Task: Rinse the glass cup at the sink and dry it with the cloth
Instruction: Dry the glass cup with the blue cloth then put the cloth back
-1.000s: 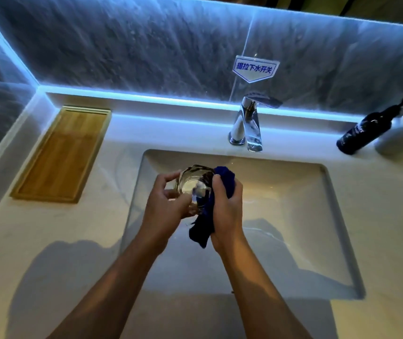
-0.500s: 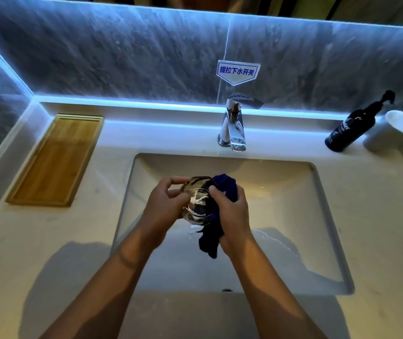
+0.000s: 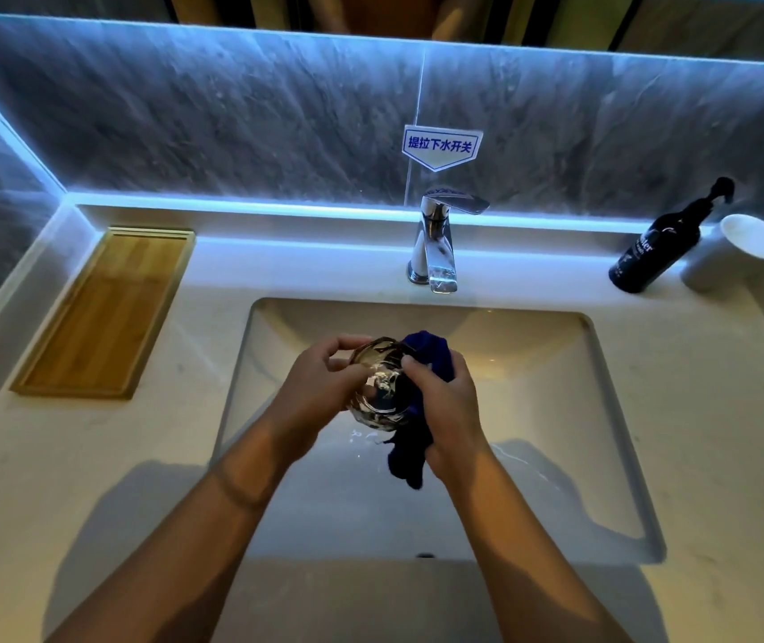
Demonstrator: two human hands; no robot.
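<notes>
Over the middle of the sink basin [image 3: 533, 410] I hold a clear glass cup [image 3: 378, 392], tipped on its side with the base toward me. My left hand [image 3: 320, 392] grips its left side, thumb across the glass. My right hand [image 3: 447, 410] presses a dark blue cloth [image 3: 417, 410] against the cup's right side; the cloth wraps behind the cup and hangs down below my palm. The chrome faucet [image 3: 436, 243] stands behind the basin with no water running.
A wooden tray [image 3: 106, 313] lies on the counter at the left. At the back right stand a black pump bottle [image 3: 658, 252] and a white cup [image 3: 737, 252]. A blue-lettered sign [image 3: 440, 146] hangs on the marble wall above the faucet.
The cup has turned in my hands, its base now facing me more. My right hand has shifted the cloth along the cup's side. The view has drifted slightly.
</notes>
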